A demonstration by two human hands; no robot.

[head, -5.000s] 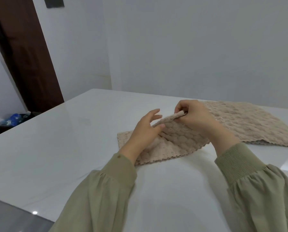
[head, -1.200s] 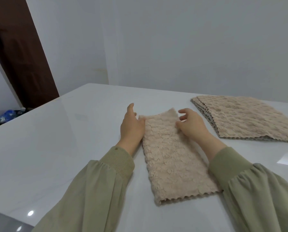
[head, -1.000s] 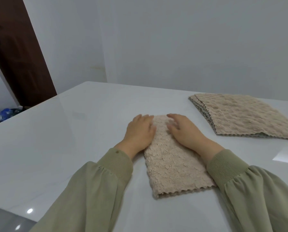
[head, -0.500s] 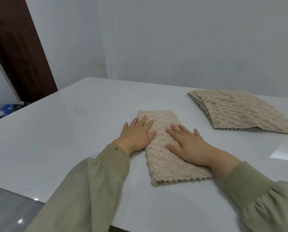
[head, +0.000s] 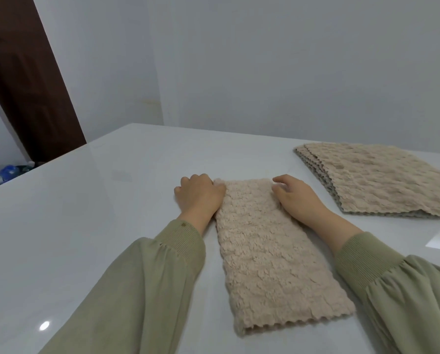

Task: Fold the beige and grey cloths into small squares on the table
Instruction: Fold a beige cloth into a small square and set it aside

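Half a second earlier both hands lay flat on the middle of the beige cloth [head: 272,251], smoothing it. Now the left hand [head: 199,196] and right hand [head: 296,199] sit at its far corners with fingers curled, though I cannot tell whether they have pinched the fabric. The cloth lies flat on the table [head: 86,226] as a long strip, left of the stack of cloths [head: 382,180] and well apart from it, so one more fold, far end to near end, probably makes the small square.
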